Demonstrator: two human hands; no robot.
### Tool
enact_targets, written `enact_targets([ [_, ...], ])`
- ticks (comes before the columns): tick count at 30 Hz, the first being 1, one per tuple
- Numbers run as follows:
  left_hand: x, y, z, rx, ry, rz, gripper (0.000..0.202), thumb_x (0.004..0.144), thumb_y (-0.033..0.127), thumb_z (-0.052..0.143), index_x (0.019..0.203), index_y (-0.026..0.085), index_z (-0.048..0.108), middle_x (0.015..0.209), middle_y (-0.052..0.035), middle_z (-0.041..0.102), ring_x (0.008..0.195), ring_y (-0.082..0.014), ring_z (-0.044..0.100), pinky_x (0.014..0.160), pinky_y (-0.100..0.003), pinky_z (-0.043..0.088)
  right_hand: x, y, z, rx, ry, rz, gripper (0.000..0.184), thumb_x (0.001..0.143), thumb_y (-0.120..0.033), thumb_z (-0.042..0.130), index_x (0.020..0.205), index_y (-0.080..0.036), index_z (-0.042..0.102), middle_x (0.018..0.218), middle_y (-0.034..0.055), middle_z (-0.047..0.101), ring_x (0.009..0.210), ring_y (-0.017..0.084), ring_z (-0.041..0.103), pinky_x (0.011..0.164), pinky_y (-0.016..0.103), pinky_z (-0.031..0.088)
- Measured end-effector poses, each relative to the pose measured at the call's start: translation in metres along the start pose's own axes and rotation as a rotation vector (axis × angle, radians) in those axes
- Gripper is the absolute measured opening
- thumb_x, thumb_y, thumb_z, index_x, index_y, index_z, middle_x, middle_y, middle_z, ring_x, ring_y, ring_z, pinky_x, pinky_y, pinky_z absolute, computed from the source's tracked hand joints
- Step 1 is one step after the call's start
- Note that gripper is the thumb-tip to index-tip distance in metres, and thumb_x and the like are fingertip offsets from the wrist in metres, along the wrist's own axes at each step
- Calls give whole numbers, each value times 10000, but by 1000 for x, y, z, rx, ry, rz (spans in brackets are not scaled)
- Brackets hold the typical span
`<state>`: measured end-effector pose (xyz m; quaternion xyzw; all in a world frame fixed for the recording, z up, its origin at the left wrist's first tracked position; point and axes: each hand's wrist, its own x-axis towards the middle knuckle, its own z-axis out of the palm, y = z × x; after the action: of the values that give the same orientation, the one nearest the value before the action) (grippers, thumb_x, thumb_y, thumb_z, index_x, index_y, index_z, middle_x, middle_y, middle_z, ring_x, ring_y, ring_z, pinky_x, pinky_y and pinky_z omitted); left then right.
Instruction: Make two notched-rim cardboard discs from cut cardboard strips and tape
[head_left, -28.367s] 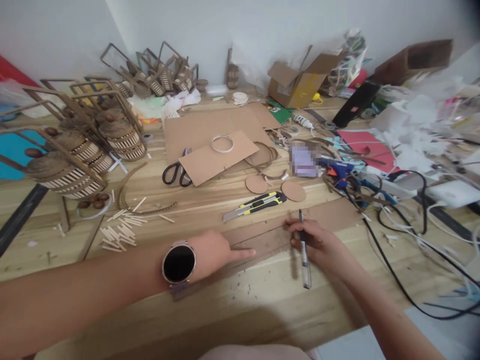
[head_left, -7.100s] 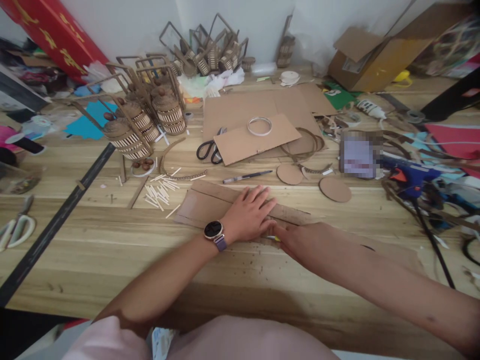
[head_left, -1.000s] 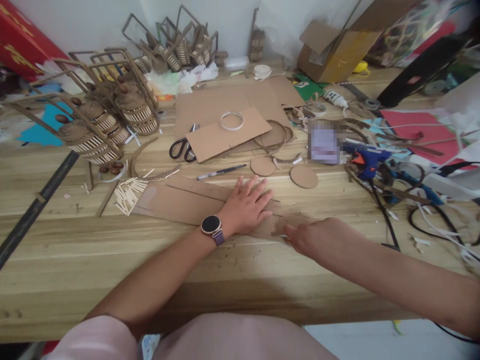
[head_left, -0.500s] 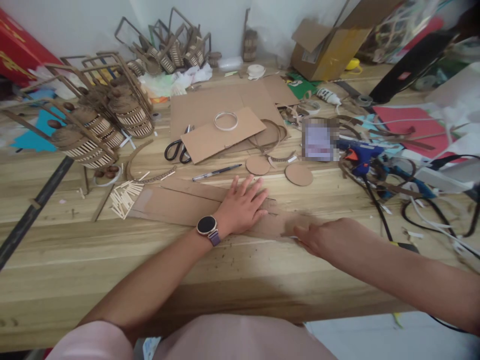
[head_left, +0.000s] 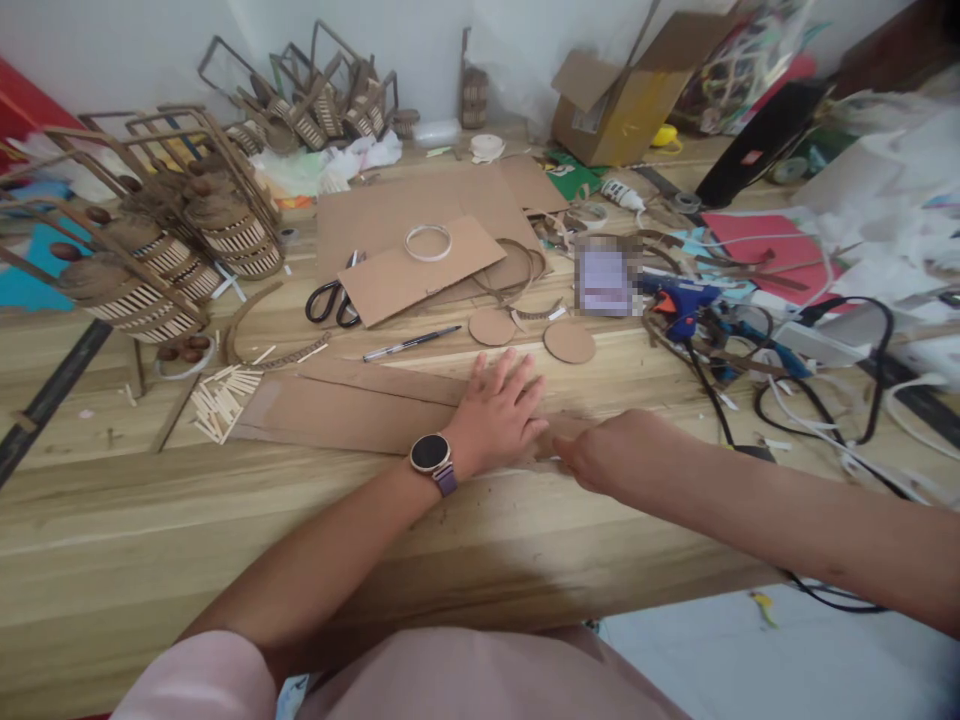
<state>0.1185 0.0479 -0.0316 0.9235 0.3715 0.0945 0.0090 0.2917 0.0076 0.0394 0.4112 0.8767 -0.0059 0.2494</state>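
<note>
My left hand (head_left: 496, 415), with a watch on its wrist, lies palm down with fingers spread on a long cardboard strip (head_left: 337, 408). It presses near the strip's right part. Beside it, my right hand (head_left: 600, 455) is closed in a fist at the strip's right end. A small pale edge shows by its fingertips, but whatever the fingers hold is hidden. Two cardboard discs (head_left: 568, 342) lie just beyond my hands. A pen (head_left: 412, 343) rests behind the strip, and thin wooden sticks (head_left: 225, 400) are heaped at its left end.
Several small stick-sided baskets (head_left: 232, 230) with tall handles stand at left. Black-handled scissors (head_left: 325, 303) lie beside a cardboard piece (head_left: 420, 275) bearing a white ring (head_left: 428, 242). A blue glue gun (head_left: 679, 305) and tangled cables are at right. An open carton (head_left: 622, 110) stands behind.
The view has swung to the right. My left hand has slid rightward along the strip, closer to my right hand. My right hand stays closed at the strip's right end.
</note>
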Motion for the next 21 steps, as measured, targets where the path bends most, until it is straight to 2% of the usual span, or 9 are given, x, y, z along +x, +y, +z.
enact_targets([
  [3,-1,-2,2,1,10,6,550,1005,471,375,1439,144,466,1575,-142,345,1476,-368,212,1175,-640,141,-3,0,4,4,30,-1,244,817,-55,566,949,-205,704,647,48,723,582,207,705,420,264,181],
  [11,-2,-3,-1,-2,-16,5,555,1007,492,360,1441,162,461,1569,-136,360,1475,-361,214,1181,-626,131,-10,8,8,59,-67,18,158,833,-76,598,878,-205,677,647,26,728,613,214,724,426,281,128],
  [15,-1,-2,-1,-1,-41,7,567,1008,492,356,1447,146,452,1576,-145,342,1478,-370,198,1184,-626,121,-16,13,15,92,-50,25,124,841,-101,598,854,-206,663,639,11,722,592,194,711,434,277,129],
  [21,-2,-3,-3,-4,-54,10,570,1004,491,372,1453,148,448,1581,-150,330,1479,-374,194,1184,-632,116,-26,19,16,111,-44,46,172,828,-69,568,849,-209,666,620,19,717,557,203,688,446,295,154],
])
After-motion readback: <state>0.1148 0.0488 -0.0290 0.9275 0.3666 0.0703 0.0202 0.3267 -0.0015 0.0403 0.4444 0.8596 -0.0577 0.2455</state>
